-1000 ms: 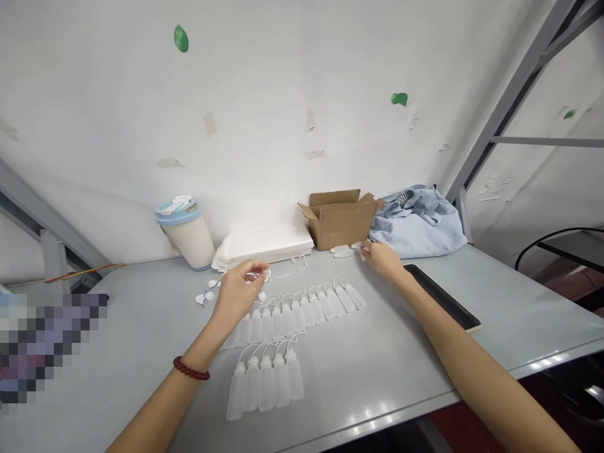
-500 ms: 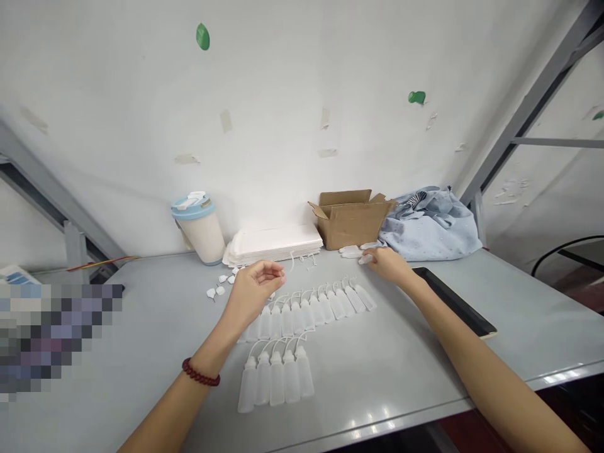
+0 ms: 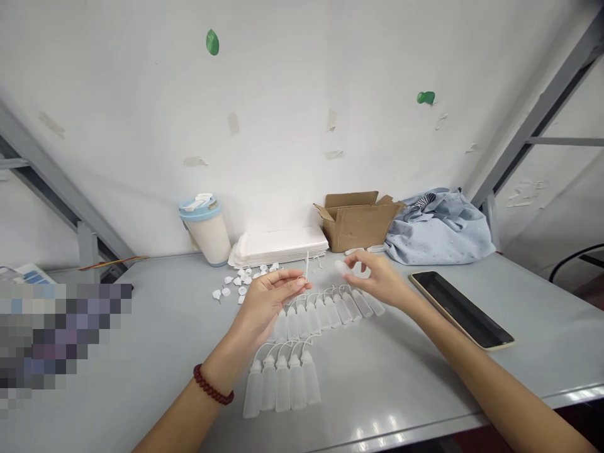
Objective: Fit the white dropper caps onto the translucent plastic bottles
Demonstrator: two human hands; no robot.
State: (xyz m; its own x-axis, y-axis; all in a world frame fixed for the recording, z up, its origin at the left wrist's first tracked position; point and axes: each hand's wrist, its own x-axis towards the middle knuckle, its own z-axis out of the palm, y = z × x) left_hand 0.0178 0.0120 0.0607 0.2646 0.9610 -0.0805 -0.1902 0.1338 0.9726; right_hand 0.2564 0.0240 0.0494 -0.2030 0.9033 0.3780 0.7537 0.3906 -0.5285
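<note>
My left hand (image 3: 270,301) is closed, pinching a thin white tube (image 3: 307,267) that points upward from the fingertips. To its right, my right hand (image 3: 380,280) grips a small translucent plastic bottle (image 3: 342,268), partly covered by the fingers. Below both hands lies a back row of translucent bottles (image 3: 326,311) with thin bent tubes on their necks; my left hand hides part of it. Nearer the table's front is a shorter row of the same bottles (image 3: 282,385). Small white caps (image 3: 242,290) are scattered behind my left hand.
A stack of white sheets or envelopes (image 3: 283,242), an open cardboard box (image 3: 363,226) and a blue cloth (image 3: 438,233) line the wall. A lidded cup (image 3: 207,236) stands at the left. On the right lies a black-screened phone or tablet (image 3: 460,308). Loose tubes (image 3: 317,261) lie before the stack.
My right hand has lifted a bottle from beside the box and come left with it. My left hand has moved right, and the tube now stands upright in its fingers. The view has shifted slightly.
</note>
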